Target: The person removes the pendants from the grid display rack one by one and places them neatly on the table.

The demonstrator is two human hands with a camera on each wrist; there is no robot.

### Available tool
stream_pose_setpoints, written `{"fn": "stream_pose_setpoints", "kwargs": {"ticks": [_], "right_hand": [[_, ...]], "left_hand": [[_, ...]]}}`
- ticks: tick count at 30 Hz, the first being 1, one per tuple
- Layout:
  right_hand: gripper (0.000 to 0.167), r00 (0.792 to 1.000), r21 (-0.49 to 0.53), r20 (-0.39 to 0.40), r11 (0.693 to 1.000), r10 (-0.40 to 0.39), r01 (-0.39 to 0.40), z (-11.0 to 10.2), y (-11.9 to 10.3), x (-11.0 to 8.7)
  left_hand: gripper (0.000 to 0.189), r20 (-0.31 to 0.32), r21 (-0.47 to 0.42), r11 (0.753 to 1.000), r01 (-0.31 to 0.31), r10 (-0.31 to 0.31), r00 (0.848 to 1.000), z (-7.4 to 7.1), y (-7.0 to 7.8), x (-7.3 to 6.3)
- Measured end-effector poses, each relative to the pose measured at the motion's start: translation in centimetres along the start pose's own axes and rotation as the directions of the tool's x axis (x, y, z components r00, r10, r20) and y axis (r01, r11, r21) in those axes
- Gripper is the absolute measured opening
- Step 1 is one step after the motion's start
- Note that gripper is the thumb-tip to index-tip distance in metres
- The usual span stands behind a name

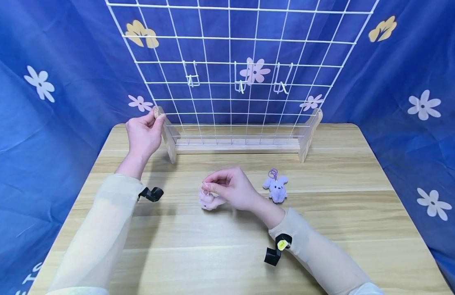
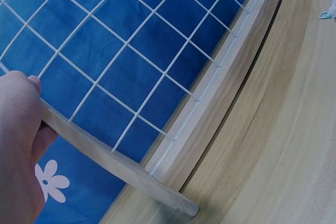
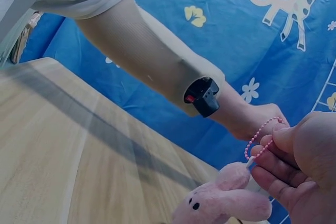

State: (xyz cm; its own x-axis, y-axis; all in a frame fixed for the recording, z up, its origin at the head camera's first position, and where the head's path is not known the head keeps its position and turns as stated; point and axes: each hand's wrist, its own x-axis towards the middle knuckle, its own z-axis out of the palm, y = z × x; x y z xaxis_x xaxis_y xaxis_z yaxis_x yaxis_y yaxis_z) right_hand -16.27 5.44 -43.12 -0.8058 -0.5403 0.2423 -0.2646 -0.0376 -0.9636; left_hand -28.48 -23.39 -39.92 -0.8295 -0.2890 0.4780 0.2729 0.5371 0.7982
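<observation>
My left hand (image 1: 144,133) grips the top of the rack's left wooden side piece (image 2: 105,150), thumb and fingers on either side of it. Over the middle of the table, my right hand (image 1: 236,190) pinches the pink bead chain (image 3: 248,148) of a pink plush keychain (image 3: 220,198). The plush toy hangs below the fingers, with dark eyes and long floppy ears in the right wrist view. A purple plush keychain (image 1: 277,190) with a purple coiled ring lies on the table just right of that hand.
A white wire grid (image 1: 229,61) stands in the wooden base (image 1: 238,147) at the table's back. Three white hooks, a left hook (image 1: 191,78), a middle hook (image 1: 240,84) and a right hook (image 1: 282,84), hang on it. Blue patterned cloth (image 1: 408,143) surrounds the wooden table (image 1: 198,262).
</observation>
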Motion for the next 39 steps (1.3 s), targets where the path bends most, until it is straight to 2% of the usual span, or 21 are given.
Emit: {"fn": "stream_pose_setpoints", "kwargs": {"ticks": [6, 13, 23, 39], "right_hand": [[0.009, 0.999, -0.013, 0.002, 0.999, 0.045, -0.045, 0.1, 0.8, 0.3], [0.010, 0.999, -0.017, -0.023, 0.999, 0.028, -0.029, 0.1, 1.4, 1.0], [0.010, 0.992, 0.039, -0.097, 0.997, 0.075, -0.072, 0.0, 2.2, 2.1], [0.011, 0.989, 0.045, -0.118, 0.995, 0.092, -0.087, 0.2, 3.5, 3.6]], "left_hand": [[0.030, -0.002, -0.007, 1.000, -0.006, 0.006, 1.000, 0.0, 0.0, 0.0], [0.030, -0.009, -0.009, 1.000, -0.011, 0.011, 1.000, 0.0, 0.0, 0.0], [0.029, -0.008, -0.021, 1.000, -0.017, 0.017, 1.000, 0.0, -0.2, 0.0], [0.031, -0.004, -0.002, 1.000, -0.017, 0.017, 1.000, -0.1, -0.1, 0.0]]}}
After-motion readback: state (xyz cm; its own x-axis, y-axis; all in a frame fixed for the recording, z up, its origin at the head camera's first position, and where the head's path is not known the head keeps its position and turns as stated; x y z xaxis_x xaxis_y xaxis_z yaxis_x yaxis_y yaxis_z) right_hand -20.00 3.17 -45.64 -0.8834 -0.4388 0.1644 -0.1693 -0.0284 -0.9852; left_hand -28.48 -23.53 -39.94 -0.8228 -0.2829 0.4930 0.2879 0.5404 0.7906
